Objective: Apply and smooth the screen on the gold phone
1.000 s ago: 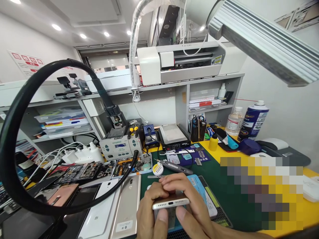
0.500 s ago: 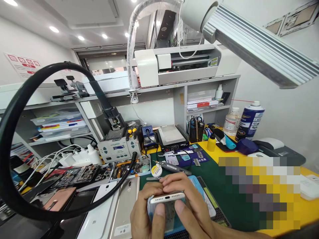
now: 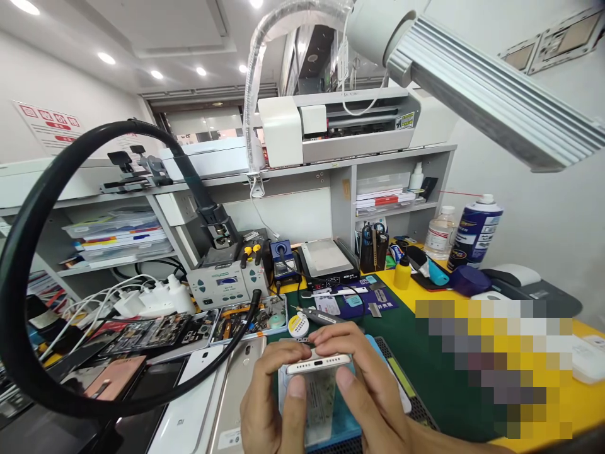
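Standing here, the thing that worries me is the grip: both the left hand (image 3: pixel 267 392) and the right hand (image 3: pixel 373 394) are clamped around a slim smartphone (image 3: pixel 317 364), held up just above a blue repair mat (image 3: pixel 353 421), with its metal bottom edge, charging port and speaker holes turned toward the person. The fingers (image 3: pixel 331 334) curl over the top while the thumbs press on the near face, so it's firmly grasped, though that face looks glossy and partly see-through, and I can't tell from here whether it's a film or the glass itself. Too much thumb pressure there could crack or crease it, and if those smooth edges slip, the phone would drop onto the mat or knock the round solder paste tin (image 3: pixel 299 326) beside it. Just left, an open parts tray (image 3: pixel 250 323) sits within reach of a careless elbow, and one bump could scatter its small pieces. The thick black hot-air hose (image 3: pixel 94 130) loops low over the bench (image 3: pixel 411 296) toward that tray, so a wrist catching it could drag its nozzle across the spare phones lying there, including a champagne-gold handset (image 3: pixel 236 394)
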`<move>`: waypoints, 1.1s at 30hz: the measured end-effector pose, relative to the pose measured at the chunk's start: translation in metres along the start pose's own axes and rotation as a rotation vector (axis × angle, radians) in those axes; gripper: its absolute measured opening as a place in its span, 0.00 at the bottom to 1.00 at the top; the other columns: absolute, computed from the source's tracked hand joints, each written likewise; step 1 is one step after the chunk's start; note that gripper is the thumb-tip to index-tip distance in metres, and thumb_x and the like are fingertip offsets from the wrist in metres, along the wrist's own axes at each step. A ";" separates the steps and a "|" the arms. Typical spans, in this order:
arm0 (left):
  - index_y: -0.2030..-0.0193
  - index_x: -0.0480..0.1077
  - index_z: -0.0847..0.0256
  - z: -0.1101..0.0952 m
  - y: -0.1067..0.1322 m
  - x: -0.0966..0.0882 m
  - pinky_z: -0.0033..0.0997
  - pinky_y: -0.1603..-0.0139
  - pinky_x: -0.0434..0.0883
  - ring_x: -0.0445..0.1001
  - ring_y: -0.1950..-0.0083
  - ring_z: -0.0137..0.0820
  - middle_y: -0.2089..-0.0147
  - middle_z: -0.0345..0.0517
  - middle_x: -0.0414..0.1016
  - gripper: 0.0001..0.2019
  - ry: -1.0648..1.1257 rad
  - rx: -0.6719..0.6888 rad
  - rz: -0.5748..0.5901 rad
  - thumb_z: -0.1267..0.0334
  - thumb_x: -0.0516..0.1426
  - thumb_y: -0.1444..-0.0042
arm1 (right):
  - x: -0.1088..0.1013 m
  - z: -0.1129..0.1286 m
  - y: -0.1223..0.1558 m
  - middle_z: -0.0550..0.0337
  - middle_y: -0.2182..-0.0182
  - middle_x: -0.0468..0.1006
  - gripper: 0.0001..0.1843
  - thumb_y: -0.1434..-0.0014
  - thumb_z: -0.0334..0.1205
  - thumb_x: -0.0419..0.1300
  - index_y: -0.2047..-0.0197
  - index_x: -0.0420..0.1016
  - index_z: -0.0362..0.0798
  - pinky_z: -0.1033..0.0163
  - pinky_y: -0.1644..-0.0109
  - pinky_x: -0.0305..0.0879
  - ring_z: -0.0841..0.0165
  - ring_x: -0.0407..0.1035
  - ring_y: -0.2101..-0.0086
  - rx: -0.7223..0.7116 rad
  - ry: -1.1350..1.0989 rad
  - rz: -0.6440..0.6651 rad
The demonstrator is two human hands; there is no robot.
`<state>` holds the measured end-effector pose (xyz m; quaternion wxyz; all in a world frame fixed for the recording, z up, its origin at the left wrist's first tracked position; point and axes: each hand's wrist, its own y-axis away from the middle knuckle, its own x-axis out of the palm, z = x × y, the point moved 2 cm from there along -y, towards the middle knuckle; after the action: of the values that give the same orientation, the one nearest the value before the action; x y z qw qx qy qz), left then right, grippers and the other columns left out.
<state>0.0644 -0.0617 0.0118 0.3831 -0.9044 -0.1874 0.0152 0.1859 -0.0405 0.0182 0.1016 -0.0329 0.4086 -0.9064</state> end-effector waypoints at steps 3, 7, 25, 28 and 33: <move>0.56 0.71 0.54 0.000 0.000 -0.001 0.33 0.49 0.67 0.73 0.54 0.34 0.59 0.41 0.75 0.08 -0.006 0.000 -0.025 0.59 0.52 0.32 | 0.000 0.000 0.000 0.54 0.52 0.71 0.13 0.28 0.41 0.48 0.48 0.71 0.54 0.56 0.45 0.67 0.62 0.69 0.49 -0.003 0.004 -0.001; 0.56 0.71 0.55 -0.002 -0.002 -0.002 0.33 0.49 0.68 0.73 0.53 0.34 0.58 0.42 0.75 0.07 -0.015 -0.001 -0.050 0.61 0.52 0.32 | 0.001 -0.002 0.002 0.54 0.52 0.71 0.13 0.28 0.39 0.47 0.49 0.71 0.53 0.56 0.44 0.66 0.62 0.68 0.49 0.026 0.000 -0.020; 0.55 0.70 0.55 -0.001 -0.004 -0.005 0.33 0.48 0.68 0.73 0.52 0.33 0.57 0.42 0.74 0.04 -0.091 0.008 -0.034 0.65 0.54 0.33 | -0.001 -0.004 0.000 0.53 0.53 0.70 0.13 0.27 0.37 0.45 0.48 0.70 0.51 0.56 0.44 0.67 0.62 0.68 0.49 0.016 0.065 -0.015; 0.55 0.71 0.55 0.000 -0.004 -0.005 0.32 0.47 0.67 0.72 0.52 0.33 0.57 0.41 0.74 0.04 -0.080 0.008 -0.038 0.66 0.55 0.34 | -0.001 -0.005 0.000 0.53 0.52 0.69 0.14 0.27 0.37 0.45 0.48 0.69 0.52 0.55 0.44 0.67 0.62 0.68 0.49 0.027 0.063 -0.013; 0.55 0.71 0.55 0.001 -0.004 -0.004 0.31 0.47 0.67 0.73 0.52 0.31 0.57 0.40 0.74 0.05 -0.067 0.020 -0.033 0.67 0.55 0.34 | 0.000 -0.005 0.002 0.53 0.53 0.69 0.14 0.27 0.37 0.45 0.48 0.69 0.52 0.56 0.44 0.67 0.62 0.68 0.49 0.028 0.054 -0.013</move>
<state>0.0593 -0.0598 0.0140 0.3859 -0.8963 -0.2147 0.0411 0.1858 -0.0375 0.0135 0.0852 -0.0094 0.3985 -0.9132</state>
